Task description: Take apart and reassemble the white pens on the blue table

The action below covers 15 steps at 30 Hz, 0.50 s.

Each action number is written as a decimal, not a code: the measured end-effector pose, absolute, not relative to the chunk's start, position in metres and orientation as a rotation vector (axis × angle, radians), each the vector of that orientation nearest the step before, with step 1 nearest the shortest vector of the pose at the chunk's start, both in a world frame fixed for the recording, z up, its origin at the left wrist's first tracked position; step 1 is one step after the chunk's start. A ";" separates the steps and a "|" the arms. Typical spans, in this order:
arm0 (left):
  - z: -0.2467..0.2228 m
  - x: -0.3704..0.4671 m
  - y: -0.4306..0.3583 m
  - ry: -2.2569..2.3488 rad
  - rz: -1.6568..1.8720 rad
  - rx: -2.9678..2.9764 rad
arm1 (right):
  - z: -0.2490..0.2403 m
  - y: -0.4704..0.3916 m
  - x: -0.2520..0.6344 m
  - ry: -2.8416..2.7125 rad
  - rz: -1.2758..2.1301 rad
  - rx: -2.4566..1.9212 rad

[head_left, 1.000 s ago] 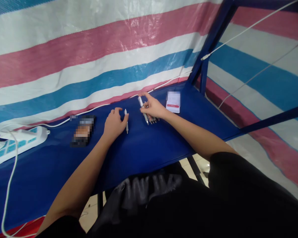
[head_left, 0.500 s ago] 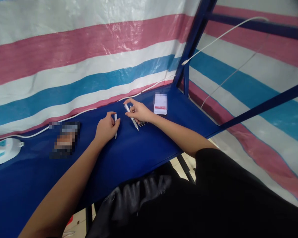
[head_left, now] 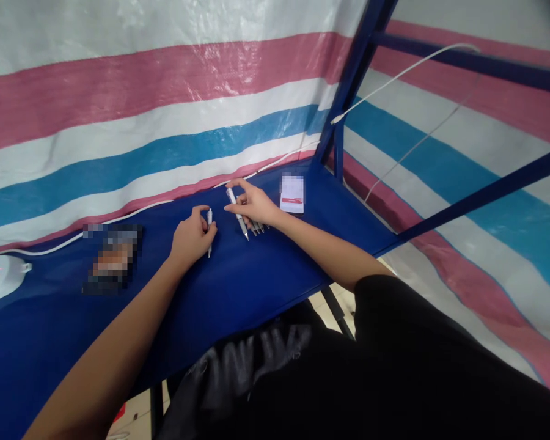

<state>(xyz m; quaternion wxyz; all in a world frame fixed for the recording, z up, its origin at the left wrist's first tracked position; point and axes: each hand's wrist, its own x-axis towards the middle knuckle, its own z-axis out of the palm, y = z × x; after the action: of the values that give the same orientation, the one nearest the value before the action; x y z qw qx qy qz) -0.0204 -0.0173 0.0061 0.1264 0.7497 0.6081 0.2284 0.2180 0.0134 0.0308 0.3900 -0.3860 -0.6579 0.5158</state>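
A glossy plastic sheet with red, white and blue stripes [head_left: 165, 79] formed the rear wall; matching striped sheeting [head_left: 458, 220] enclosed the right side. A dark blue metal frame [head_left: 352, 70] stood at the corner. The smooth blue table surface [head_left: 238, 281] adjoined it, above a beige tiled floor [head_left: 140, 406]. Light produced bright reflections on the rear sheet.

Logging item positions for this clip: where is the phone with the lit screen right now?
In the head view, the phone lies on the blue table, just beyond the right wrist, near the blue frame's corner post.
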 end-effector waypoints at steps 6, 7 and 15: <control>-0.001 -0.021 -0.018 1.641 0.969 2.191 | 0.031 0.013 0.215 -1.606 1.204 -1.044; -0.001 -0.021 -0.018 1.638 0.977 2.194 | 0.030 0.014 0.215 -1.596 1.189 -1.046; 0.003 -0.020 -0.015 1.719 0.724 2.169 | 0.022 0.020 0.215 -1.493 1.109 -1.024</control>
<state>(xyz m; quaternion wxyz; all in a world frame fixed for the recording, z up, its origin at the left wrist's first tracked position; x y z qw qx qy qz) -0.0200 -0.0148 0.0027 0.1400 0.7508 0.5948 0.2506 0.2147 0.0200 0.0221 0.4875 -0.4212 -0.6140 0.4560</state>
